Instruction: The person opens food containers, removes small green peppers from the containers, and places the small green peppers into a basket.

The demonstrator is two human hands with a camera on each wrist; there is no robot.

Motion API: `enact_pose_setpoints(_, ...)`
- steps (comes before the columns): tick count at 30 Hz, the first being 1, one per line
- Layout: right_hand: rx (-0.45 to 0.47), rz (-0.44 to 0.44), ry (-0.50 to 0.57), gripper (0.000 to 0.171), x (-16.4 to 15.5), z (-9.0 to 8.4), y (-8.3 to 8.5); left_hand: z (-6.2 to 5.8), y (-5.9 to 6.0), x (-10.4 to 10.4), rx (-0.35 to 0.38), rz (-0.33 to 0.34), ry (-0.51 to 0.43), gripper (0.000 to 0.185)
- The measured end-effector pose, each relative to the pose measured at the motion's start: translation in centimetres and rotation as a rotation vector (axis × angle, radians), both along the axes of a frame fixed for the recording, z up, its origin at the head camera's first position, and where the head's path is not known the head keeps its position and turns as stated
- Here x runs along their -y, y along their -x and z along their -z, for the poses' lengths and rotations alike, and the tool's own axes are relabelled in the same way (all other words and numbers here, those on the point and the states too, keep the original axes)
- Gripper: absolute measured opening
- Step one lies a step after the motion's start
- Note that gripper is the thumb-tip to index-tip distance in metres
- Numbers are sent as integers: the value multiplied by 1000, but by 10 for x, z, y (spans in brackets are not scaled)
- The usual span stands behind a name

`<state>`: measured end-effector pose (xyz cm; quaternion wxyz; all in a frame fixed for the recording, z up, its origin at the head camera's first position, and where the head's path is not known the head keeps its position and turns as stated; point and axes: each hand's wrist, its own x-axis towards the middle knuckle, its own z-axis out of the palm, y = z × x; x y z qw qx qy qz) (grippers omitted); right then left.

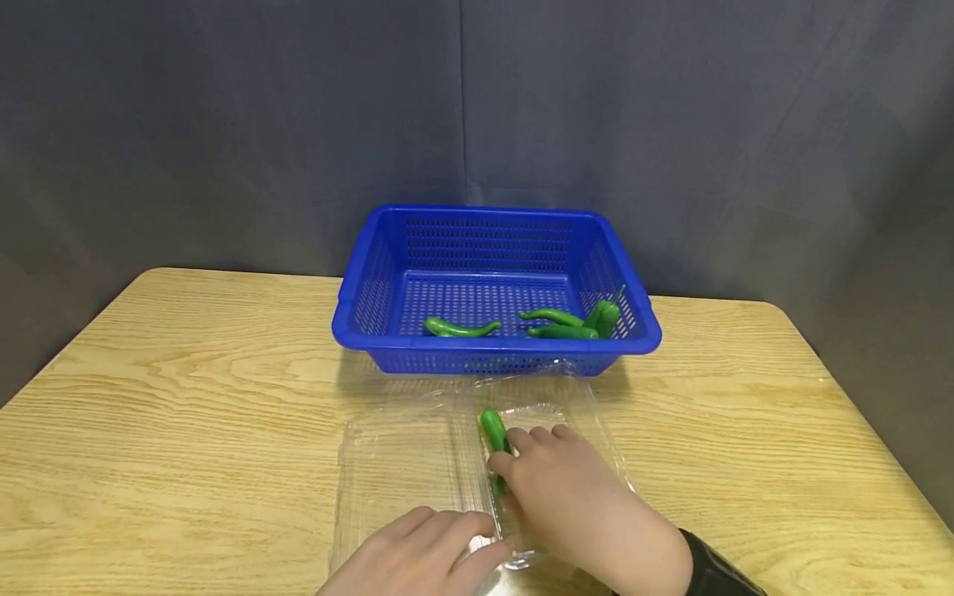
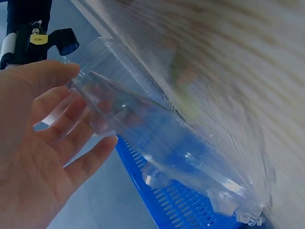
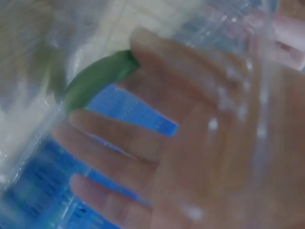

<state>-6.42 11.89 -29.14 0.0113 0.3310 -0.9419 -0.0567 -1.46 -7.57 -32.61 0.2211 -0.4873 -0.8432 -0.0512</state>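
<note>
A clear plastic clamshell container (image 1: 402,463) lies unfolded on the table, its two halves side by side. My left hand (image 1: 421,550) pinches its near edge by the middle fold; in the left wrist view, the thumb and forefinger of the left hand (image 2: 62,124) meet at the plastic edge. In the right half, a green chili pepper (image 1: 493,429) lies lengthwise along the fold side. My right hand (image 1: 570,497) reaches over that half and holds the pepper between thumb and fingers. The right wrist view shows the pepper (image 3: 97,78) at the thumb tip, seen through clear plastic.
Behind the container stands a blue perforated basket (image 1: 484,342). Several green peppers (image 1: 562,331) lie at its right front, and another pepper (image 1: 462,329) lies left of them. The wooden table (image 1: 186,414) extends to both sides, with a grey curtain (image 1: 224,124) behind it.
</note>
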Motion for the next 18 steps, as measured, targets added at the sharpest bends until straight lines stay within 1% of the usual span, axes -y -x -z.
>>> enact_pose_setpoints(2, -15, -9, 14, 15, -1, -3, 1, 1, 0, 0, -21, 0, -5, 42)
enact_pose_setpoints(7, -109, -64, 74, 8, -4, -7, 4, 5, 2, -1, -123, -1, -43, 43)
enact_pose_setpoints(8, -125, -75, 85, 8, -4, -8, 5, 6, 2, -1, -129, 0, -47, 43)
enact_pose_setpoints(10, -147, -94, 106, 8, -6, -9, 5, 5, 2, -1, -122, -1, -48, 43)
enact_pose_setpoints(18, -159, -132, 144, 8, -8, -16, 3, 2, 1, 0, -57, -11, -41, 44)
